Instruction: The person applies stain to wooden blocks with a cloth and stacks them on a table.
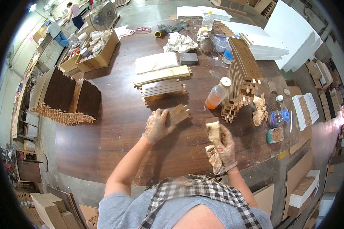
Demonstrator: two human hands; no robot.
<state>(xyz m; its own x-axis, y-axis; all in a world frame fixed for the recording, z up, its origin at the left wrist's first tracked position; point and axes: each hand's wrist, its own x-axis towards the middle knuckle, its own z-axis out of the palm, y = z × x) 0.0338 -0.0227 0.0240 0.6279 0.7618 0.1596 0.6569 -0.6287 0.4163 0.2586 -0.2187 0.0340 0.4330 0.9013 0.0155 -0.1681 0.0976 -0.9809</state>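
- The small brown board (177,115) lies flat on the dark table (103,152), its left end under the left hand (156,125).
- Its long axis runs on a slant, from that covered end up and away to the right; short pegs stick out at the far right end.
- The left hand is the nearer one and touches the board: thumb and fingers straddle the left end and hold it against the table. How hard they press, I cannot tell.
- The right hand (227,147) is clear of the board, lifted to its right and closer to the person's body. Seen from this hand, the board lies to the left and farther out, its pegged end on the near side.
- The right hand is closed around a pale block (214,131); a stained cloth (215,160) bunches below it, against the palm side. Whether the fingers also grip the cloth, I cannot tell.
- Both hands wear stained gloves.
- Beyond the board, well within the table, lies a row of slats (162,90), pegs pointing right.
- Past the right hand stands a bottle of orange liquid (216,95), just beside a long stack of pegged boards (244,63).
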